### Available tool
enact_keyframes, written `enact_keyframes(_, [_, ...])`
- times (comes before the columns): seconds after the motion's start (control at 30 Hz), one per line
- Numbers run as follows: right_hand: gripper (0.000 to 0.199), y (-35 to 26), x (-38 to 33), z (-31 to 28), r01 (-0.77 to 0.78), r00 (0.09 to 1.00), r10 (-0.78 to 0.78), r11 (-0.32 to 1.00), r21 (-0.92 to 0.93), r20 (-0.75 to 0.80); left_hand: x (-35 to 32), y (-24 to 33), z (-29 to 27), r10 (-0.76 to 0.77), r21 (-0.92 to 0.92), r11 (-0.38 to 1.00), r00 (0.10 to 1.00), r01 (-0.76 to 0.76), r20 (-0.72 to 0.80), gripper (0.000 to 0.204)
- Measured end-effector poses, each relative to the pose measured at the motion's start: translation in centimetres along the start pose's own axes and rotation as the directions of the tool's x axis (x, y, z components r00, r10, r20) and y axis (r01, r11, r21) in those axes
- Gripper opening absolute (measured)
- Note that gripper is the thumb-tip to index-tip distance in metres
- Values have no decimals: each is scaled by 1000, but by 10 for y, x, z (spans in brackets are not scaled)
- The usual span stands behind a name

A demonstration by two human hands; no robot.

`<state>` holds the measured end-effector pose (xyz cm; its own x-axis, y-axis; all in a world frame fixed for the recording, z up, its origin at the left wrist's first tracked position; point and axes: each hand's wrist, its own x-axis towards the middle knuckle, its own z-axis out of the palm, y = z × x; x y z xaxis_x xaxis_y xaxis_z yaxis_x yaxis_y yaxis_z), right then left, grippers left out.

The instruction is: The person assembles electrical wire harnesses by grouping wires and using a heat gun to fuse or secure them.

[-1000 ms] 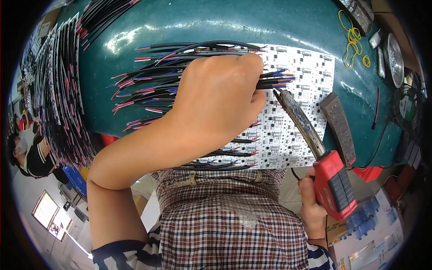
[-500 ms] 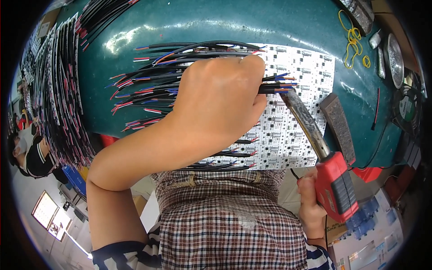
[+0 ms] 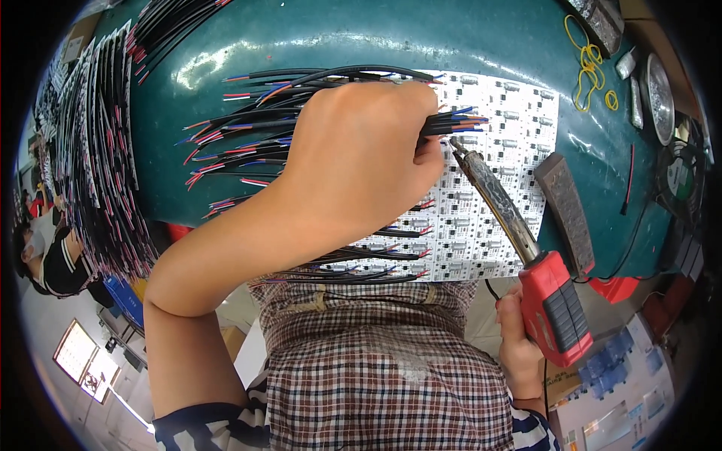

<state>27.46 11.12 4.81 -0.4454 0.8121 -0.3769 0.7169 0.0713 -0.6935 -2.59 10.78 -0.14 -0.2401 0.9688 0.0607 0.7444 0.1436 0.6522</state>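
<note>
My left hand [image 3: 368, 143] is closed around a small bunch of black cables [image 3: 449, 123], whose blue and orange wire ends stick out to the right. It sits over a white panel of small circuit boards [image 3: 500, 180]. My right hand [image 3: 519, 346] grips the red handle of a soldering iron [image 3: 556, 308]. The iron's tip is at the panel, just below the bunched cables and close to my left fingers; whether it touches the panel I cannot tell. More black cables [image 3: 263, 116] lie across the panel's left part, their loose ends over the green table. My left hand hides some of them.
A thick stack of panels with cables [image 3: 105, 150] stands on the left of the green table [image 3: 316, 37]. Right of the panel lies a grey block [image 3: 564, 214]. Yellow solder wire [image 3: 590, 68], a metal dish [image 3: 659, 105] and a small fan [image 3: 679, 171] are farther right.
My left hand has shifted slightly up and left with the cables. The soldering iron has moved left and slightly up, its tip going from the cable ends to beside my left fingers.
</note>
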Motion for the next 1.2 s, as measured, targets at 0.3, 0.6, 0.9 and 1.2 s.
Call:
enact_keyframes(0.3, [27,0,1,4,1,1000,0,999,54,-6,-1,1,1,14,4,1000,1000,-14,-1,19])
enact_keyframes(0.6, [22,16,-9,-4,138,990,-139,979,-150,5,-3,2,3,18,25,1000,1000,-18,-4,18])
enact_keyframes(0.9, [24,16,-4,-2,175,978,-175,984,-1,-111,-2,0,-2,32,1,999,999,-32,32,16])
enact_keyframes(1.2, [21,23,-10,3,192,974,-178,977,89,-142,0,-1,-16,-75,-82,993,990,85,122,22])
